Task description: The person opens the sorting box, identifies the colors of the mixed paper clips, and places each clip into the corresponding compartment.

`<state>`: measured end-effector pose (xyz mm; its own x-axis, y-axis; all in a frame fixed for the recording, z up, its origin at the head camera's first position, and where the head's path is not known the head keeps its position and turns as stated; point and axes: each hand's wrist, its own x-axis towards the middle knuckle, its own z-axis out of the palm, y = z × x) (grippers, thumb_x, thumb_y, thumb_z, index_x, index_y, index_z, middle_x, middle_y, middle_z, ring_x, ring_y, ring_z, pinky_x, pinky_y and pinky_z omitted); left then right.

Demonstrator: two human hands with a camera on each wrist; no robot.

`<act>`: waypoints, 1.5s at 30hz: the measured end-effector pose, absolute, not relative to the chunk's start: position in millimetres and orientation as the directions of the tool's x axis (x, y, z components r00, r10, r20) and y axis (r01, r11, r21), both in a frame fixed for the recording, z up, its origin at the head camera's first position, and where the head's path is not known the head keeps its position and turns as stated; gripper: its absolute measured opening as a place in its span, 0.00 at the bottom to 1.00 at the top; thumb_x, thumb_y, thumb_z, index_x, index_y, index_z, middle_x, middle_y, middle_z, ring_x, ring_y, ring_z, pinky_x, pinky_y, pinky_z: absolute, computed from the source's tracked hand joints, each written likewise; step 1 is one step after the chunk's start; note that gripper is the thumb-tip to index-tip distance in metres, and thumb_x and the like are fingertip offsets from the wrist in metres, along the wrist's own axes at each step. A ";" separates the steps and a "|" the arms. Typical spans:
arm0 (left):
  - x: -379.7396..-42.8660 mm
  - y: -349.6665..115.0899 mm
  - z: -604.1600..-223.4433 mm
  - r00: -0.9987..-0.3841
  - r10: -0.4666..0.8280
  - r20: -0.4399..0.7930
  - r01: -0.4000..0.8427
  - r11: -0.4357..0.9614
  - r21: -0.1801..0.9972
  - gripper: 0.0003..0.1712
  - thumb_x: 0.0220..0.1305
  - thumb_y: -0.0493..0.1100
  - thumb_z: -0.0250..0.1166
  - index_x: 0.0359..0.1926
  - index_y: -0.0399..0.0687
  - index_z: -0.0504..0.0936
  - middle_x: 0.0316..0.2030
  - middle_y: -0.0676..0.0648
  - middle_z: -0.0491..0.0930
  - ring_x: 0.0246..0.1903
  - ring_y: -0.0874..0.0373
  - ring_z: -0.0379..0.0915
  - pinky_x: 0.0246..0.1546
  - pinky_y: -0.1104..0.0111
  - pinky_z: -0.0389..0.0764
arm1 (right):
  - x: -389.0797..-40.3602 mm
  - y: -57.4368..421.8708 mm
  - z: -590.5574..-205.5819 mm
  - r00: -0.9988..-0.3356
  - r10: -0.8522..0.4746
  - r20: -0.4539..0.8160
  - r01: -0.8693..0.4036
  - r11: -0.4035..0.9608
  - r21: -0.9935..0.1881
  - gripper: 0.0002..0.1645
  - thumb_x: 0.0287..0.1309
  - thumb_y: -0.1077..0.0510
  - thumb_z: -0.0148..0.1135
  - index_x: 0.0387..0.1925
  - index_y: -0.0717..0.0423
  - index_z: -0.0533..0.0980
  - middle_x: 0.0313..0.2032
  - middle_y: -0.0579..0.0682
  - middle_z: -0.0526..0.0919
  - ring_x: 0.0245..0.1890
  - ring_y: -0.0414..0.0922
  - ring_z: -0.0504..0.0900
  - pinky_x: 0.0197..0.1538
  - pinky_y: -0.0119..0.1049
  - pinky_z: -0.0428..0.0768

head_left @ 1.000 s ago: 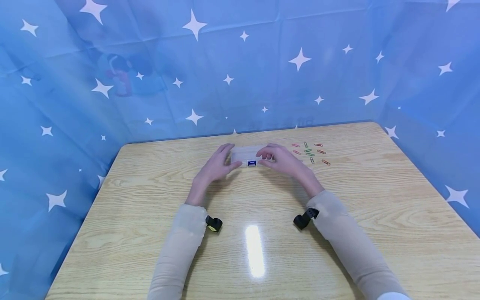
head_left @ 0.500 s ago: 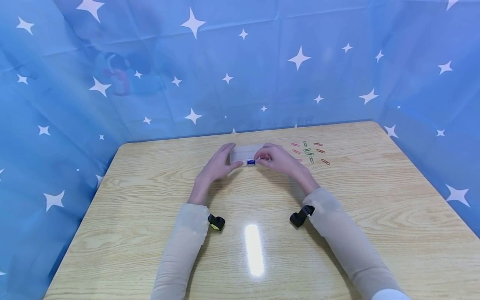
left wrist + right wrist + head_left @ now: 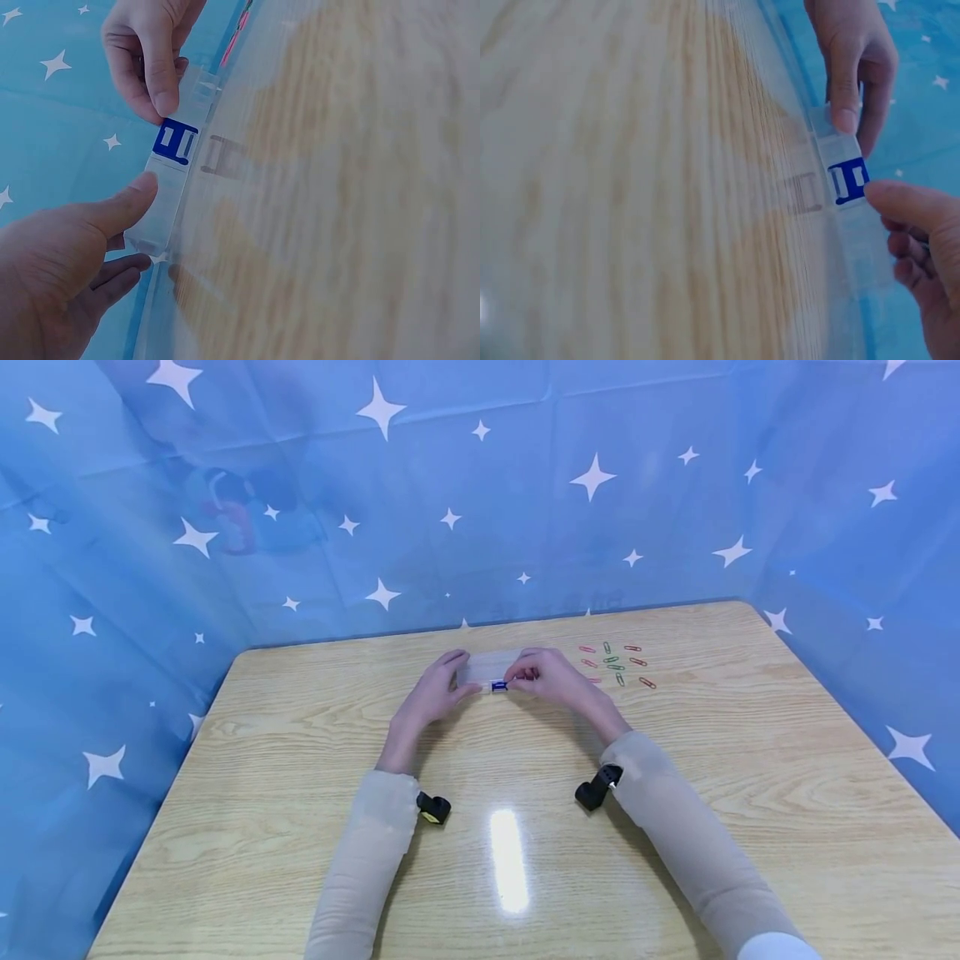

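Note:
A clear, shallow plastic box (image 3: 487, 666) lies near the far edge of the table, its blue latch (image 3: 498, 686) facing the front. My left hand (image 3: 429, 700) holds the box's left end, with the thumb along the front wall and the fingers round the end. My right hand (image 3: 553, 679) has its fingers curled and pinches at the blue latch; in the left wrist view the thumb tip sits right at the latch's edge (image 3: 175, 141). From the right wrist view, the right thumb (image 3: 900, 199) presses on that latch. The box's right end is partly hidden behind the right hand.
To the right of the box, several pink, green and red paper clips (image 3: 615, 667) lie spread on the wooden table (image 3: 480, 852). A blue curtain with white stars (image 3: 450, 468) hangs close behind the table's far edge.
My right hand has moved slightly left, its thumb and fingers closing in on the blue latch. The left hand stays at the box's left end. The paper clips lie as before.

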<state>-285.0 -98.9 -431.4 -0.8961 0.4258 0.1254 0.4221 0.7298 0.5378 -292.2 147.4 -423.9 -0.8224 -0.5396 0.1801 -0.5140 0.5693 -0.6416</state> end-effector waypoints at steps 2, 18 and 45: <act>-285.2 -99.0 -432.1 -0.896 0.425 0.129 0.423 0.730 0.537 0.39 0.71 0.50 0.65 0.73 0.32 0.64 0.72 0.35 0.62 0.73 0.43 0.56 0.72 0.57 0.58 | -293.7 147.3 -425.4 -0.820 -0.541 0.187 -0.518 0.563 -0.644 0.06 0.64 0.63 0.68 0.40 0.54 0.88 0.36 0.47 0.83 0.31 0.44 0.75 0.36 0.39 0.74; -283.1 -102.4 -431.8 -0.897 0.425 0.123 0.415 0.711 0.568 0.37 0.70 0.46 0.66 0.72 0.33 0.66 0.72 0.36 0.63 0.69 0.42 0.63 0.66 0.57 0.68 | -296.7 146.1 -426.5 -0.820 -0.542 0.186 -0.507 0.535 -0.676 0.04 0.64 0.63 0.68 0.37 0.54 0.88 0.35 0.46 0.82 0.30 0.44 0.75 0.34 0.36 0.74; -282.5 -98.4 -433.2 -0.909 0.396 0.129 0.397 0.734 0.551 0.36 0.71 0.46 0.66 0.71 0.33 0.65 0.73 0.36 0.62 0.72 0.42 0.58 0.71 0.57 0.60 | -297.1 146.6 -424.6 -0.799 -0.580 0.156 -0.518 0.535 -0.667 0.02 0.60 0.62 0.72 0.33 0.52 0.88 0.34 0.43 0.83 0.34 0.42 0.79 0.40 0.38 0.77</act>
